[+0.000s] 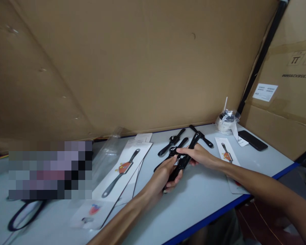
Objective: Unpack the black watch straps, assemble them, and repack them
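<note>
A black spokeshave [185,159] is held at a slant above the table between my two hands. My left hand [165,173] is closed round its lower handle, the thumb near the middle. My right hand [197,154] grips it around the middle and upper part, thumb across the front; some of its fingers are hidden behind the tool. More black spokeshaves lie just beyond: one [171,140] at the back left, another [205,139] at the back right. A third [171,151] is partly covered by my hands.
Printed cards with a spokeshave picture [140,153] lie in a stack on the left, beside clear plastic [108,153]. Another card [220,144] is under my right forearm. A bagged cup [225,124] and a black phone [253,140] stand at the right. Cardboard [142,68] walls the back.
</note>
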Available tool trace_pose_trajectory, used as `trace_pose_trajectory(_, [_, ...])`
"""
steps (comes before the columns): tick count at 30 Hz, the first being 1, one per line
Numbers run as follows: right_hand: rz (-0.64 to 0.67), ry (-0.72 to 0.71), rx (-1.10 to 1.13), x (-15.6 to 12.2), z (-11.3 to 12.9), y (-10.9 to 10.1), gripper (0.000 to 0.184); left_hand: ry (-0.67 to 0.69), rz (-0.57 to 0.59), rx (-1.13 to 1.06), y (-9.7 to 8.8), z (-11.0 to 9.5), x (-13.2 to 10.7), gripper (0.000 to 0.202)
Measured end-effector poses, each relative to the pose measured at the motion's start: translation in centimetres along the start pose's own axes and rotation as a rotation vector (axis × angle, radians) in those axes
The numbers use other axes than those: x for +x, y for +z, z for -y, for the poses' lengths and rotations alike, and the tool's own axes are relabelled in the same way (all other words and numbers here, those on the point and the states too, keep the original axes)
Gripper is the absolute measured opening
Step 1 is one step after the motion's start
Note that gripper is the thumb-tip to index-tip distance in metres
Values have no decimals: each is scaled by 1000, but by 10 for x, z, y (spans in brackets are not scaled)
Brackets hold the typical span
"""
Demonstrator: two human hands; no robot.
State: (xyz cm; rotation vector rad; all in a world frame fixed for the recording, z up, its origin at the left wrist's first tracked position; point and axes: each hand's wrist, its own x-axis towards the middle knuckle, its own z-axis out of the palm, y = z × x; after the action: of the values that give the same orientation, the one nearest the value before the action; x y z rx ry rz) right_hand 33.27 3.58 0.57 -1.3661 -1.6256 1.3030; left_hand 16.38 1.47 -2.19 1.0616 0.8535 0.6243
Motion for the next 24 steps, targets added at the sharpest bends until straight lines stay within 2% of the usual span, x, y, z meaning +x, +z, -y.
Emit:
trace_pose_trajectory(4, [-13, 69, -3, -2, 3, 0, 44, -12, 8, 20, 1, -3, -1, 48])
trace_pose_trajectory(12, [94, 208, -2, 1, 8, -3, 51, 13, -82, 19, 8, -1, 1, 43])
trace_pose_trajectory(17, [91, 205, 39, 3, 3, -3, 47, -3, -88, 23, 8, 0, 1, 38])
trace_pose_trajectory(24, [98, 140, 93, 6, -6, -4, 44, 22, -79, 22, 7, 2, 3, 45])
